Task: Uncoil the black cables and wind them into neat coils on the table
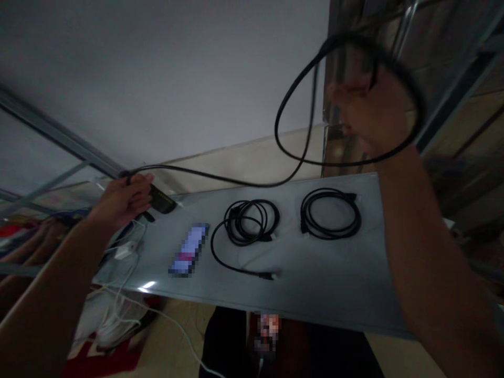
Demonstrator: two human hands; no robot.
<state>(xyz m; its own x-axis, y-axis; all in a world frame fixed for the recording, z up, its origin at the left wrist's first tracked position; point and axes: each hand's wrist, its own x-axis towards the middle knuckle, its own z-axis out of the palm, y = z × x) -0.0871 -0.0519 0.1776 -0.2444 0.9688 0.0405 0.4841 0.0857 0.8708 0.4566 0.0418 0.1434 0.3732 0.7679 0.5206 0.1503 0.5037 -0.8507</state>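
The left hand (128,198) has its fingers curled closed on one end of a black cable (258,185). The right hand (368,107) is raised, fingers bent; blur hides how far they close and whether they grip. The cable spans both hands above the table (326,286), its loop around the right hand and wrist. Below lie a phone (190,251), a loose coil (276,215) and, right of it, a neater coil (357,220).
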